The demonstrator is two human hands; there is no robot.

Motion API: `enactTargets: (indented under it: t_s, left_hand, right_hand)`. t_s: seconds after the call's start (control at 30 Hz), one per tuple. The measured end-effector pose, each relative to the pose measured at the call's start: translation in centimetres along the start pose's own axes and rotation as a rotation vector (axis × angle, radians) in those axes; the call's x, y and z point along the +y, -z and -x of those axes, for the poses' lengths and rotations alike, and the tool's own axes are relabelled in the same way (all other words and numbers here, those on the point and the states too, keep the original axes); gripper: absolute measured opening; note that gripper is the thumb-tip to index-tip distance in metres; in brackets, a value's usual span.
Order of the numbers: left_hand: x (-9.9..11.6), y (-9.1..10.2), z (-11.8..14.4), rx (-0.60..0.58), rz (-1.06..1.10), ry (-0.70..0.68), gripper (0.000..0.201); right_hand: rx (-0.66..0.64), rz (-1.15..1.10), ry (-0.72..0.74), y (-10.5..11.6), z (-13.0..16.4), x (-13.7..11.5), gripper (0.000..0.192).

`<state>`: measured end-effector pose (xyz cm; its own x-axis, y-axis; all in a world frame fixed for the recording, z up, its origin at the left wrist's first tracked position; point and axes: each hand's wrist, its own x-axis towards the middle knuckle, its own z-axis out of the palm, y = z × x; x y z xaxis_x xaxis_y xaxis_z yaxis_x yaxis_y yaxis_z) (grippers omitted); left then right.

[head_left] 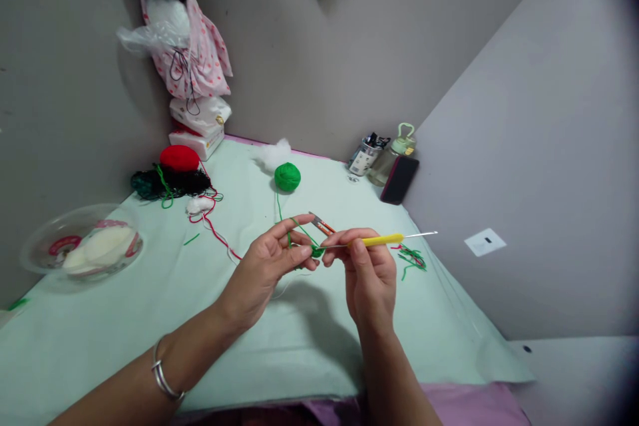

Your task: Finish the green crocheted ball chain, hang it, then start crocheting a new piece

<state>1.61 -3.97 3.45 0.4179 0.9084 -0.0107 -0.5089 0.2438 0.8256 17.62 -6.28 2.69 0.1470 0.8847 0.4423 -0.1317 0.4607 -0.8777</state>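
- Head view, centre of the frame: a small green crocheted piece is pinched in the closed grip of the left hand, above the pale green tabletop.
- Green yarn is looped over the raised left forefinger and is led up to a round green yarn ball in the upper middle.
- A yellow-handled metal crochet hook is gripped by the closed right hand, its tip set at the piece.
- Orange-handled snips are seen just behind the fingers.
- Green and red yarn scraps lie to the right of the right hand.
- A clear plastic bowl sits at the left edge.
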Motion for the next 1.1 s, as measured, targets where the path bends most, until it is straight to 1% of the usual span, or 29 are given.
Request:
enactTargets:
  t_s: [0.1, 0.3, 0.4, 0.47, 0.6, 0.67, 0.7, 0.77, 0.83, 0.9, 1.0, 1.1]
  left_hand:
    - [-0.1, 0.1, 0.1, -0.001, -0.033, -0.029, 0.044]
    - [-0.4, 0.2, 0.0, 0.014, -0.118, -0.102, 0.046]
    - [-0.4, 0.2, 0.0, 0.026, -0.163, -0.110, 0.048]
    - [-0.5, 0.2, 0.0, 0.048, -0.207, -0.120, 0.048]
    - [-0.6, 0.3, 0.2, 0.100, -0.318, -0.184, 0.046]
    - [-0.6, 0.2, 0.3, 0.100, -0.283, -0.182, 0.051]
    - [-0.5, 0.2, 0.4, 0.093, -0.221, -0.147, 0.055]
    - [-0.2, 0.0, 0.4, 0.054, -0.049, -0.018, 0.062]
    - [0.1, 0.0, 0.3, -0.003, 0.098, 0.120, 0.064]
    - [0.4, 0.1, 0.1, -0.038, 0.162, 0.185, 0.059]
    - [0.6, 0.4, 0.0, -0.022, 0.157, 0.160, 0.053]
    - [0.7, 0.6, -0.1, 0.003, 0.132, 0.104, 0.049]
  right_hand:
    - [-0.014, 0.065, 0.064, 0.1, 0.3, -0.2, 0.018]
    - [-0.016, 0.352, 0.284, 0.2, 0.9, 0.0, 0.022]
    - [-0.051, 0.467, 0.406, 0.2, 1.1, 0.1, 0.023]
    - [-0.083, 0.540, 0.462, 0.1, 1.1, 0.2, 0.025]
    - [-0.145, 0.721, 0.575, 0.1, 1.1, 0.5, 0.030]
    - [-0.146, 0.843, 0.661, 0.1, 1.4, 0.7, 0.038]
    - [-0.139, 0.899, 0.700, 0.1, 1.6, 0.8, 0.043]
    - [-0.117, 0.968, 0.743, 0.0, 1.8, 0.8, 0.052]
    - [-0.094, 0.934, 0.723, 0.0, 1.9, 0.6, 0.054]
    - [-0.067, 0.786, 0.621, -0.2, 1.7, 0.2, 0.046]
    - [-0.005, 0.486, 0.407, -0.4, 1.1, -0.3, 0.029]
    - [0.066, 0.219, 0.240, -0.6, 0.6, -0.3, 0.020]
